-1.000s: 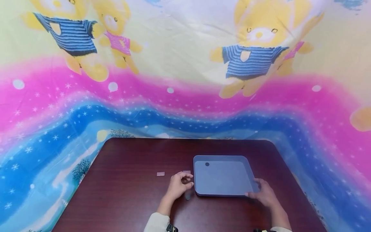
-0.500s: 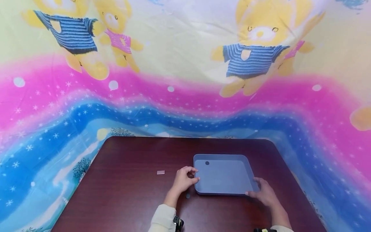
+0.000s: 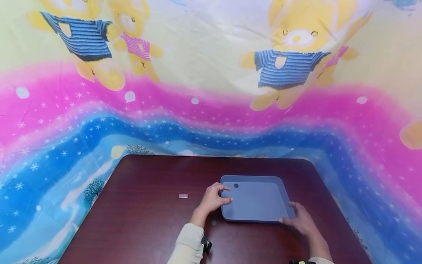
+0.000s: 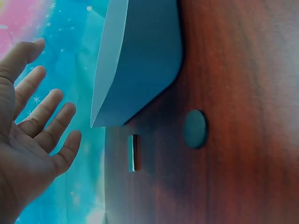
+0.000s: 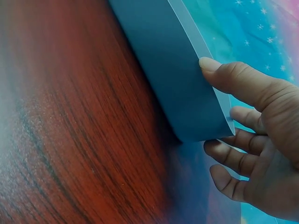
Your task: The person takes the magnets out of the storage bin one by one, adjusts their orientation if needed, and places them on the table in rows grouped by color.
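A grey rectangular tray (image 3: pixel 255 200) lies on the table, with a small dark disc (image 3: pixel 236 185) inside near its far left corner. My left hand (image 3: pixel 212 198) hovers at the tray's left side, fingertips over the rim. Its thumb and fingers are apart, and nothing shows between them in the left wrist view. My right hand (image 3: pixel 301 220) holds the tray's near right corner, thumb (image 5: pixel 210 64) at the rim. Beside the tray's near left corner lies another dark disc (image 3: pixel 213 223). Further left is a small pinkish rectangular piece (image 3: pixel 183 196).
The dark red-brown wooden table (image 3: pixel 148 220) has rounded far corners. A patterned cloth (image 3: pixel 197 121) with bears hangs behind and around it. One thin rectangular piece (image 4: pixel 132 153) shows beyond the disc in the left wrist view.
My left hand has moved right and away from me, from beside the tray to over its left rim. The rectangular piece behind that hand no longer shows. My right hand stays in place.
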`<move>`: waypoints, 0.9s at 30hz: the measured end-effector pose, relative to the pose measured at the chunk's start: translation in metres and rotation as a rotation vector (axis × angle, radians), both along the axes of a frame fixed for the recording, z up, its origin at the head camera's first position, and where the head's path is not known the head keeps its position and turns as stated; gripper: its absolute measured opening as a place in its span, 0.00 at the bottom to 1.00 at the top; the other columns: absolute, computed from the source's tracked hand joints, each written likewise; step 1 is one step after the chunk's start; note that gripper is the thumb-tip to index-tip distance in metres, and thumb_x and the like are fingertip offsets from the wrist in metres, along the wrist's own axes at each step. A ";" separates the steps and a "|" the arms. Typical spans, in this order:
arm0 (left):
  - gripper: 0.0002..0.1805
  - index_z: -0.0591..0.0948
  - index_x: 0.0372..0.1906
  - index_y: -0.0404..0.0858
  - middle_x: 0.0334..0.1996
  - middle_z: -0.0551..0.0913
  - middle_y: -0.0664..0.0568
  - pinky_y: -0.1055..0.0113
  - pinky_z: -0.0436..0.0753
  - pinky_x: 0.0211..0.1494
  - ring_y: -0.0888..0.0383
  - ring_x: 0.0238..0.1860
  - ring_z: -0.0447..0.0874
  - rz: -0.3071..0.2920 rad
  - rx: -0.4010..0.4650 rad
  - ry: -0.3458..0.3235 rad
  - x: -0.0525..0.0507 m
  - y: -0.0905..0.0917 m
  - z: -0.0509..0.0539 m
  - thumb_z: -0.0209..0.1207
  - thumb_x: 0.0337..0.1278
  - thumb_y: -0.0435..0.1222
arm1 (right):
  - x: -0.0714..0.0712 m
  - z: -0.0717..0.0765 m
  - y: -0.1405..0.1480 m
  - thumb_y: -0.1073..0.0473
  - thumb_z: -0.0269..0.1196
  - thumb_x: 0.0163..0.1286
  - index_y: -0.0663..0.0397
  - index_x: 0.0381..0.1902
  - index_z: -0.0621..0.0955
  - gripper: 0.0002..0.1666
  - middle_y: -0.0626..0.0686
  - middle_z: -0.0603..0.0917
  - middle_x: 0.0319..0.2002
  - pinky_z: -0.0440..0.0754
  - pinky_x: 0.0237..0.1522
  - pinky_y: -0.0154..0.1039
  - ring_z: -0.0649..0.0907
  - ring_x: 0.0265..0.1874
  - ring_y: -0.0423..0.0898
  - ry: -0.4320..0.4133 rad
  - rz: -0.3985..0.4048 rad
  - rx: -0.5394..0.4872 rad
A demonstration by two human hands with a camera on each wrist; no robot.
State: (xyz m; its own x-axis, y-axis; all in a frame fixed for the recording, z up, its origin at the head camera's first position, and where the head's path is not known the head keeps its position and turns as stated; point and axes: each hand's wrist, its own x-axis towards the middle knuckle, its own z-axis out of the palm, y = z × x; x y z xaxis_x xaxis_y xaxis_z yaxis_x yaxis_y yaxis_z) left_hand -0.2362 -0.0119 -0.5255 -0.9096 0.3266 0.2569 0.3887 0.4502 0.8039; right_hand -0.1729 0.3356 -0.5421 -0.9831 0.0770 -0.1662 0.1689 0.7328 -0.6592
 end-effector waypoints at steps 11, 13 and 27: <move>0.16 0.85 0.41 0.47 0.43 0.78 0.56 0.66 0.77 0.40 0.49 0.45 0.78 0.008 0.019 -0.065 -0.016 0.019 0.005 0.71 0.42 0.42 | 0.002 -0.001 0.000 0.49 0.73 0.49 0.70 0.65 0.57 0.56 0.77 0.59 0.60 0.64 0.53 0.64 0.63 0.57 0.73 0.011 0.000 -0.041; 0.16 0.84 0.41 0.46 0.43 0.78 0.55 0.65 0.77 0.39 0.48 0.45 0.78 0.027 0.027 -0.076 -0.019 0.021 0.004 0.71 0.42 0.41 | 0.003 -0.002 0.000 0.49 0.73 0.49 0.70 0.65 0.56 0.57 0.77 0.59 0.60 0.64 0.52 0.64 0.63 0.57 0.73 0.007 -0.003 -0.055; 0.17 0.84 0.42 0.49 0.46 0.76 0.58 0.31 0.63 0.46 0.51 0.48 0.76 0.079 0.016 -0.182 -0.038 0.037 -0.002 0.71 0.41 0.42 | 0.002 -0.003 0.003 0.48 0.73 0.50 0.69 0.65 0.56 0.56 0.75 0.63 0.58 0.68 0.48 0.62 0.67 0.54 0.70 -0.003 -0.014 -0.055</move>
State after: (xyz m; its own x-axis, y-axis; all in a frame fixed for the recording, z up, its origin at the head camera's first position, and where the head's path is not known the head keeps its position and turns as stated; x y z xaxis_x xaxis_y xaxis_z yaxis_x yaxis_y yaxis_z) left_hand -0.2739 0.0252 -0.5274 -0.9640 0.2498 0.0906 0.2005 0.4600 0.8650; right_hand -0.1713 0.3382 -0.5448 -0.9814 0.0817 -0.1738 0.1813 0.6927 -0.6980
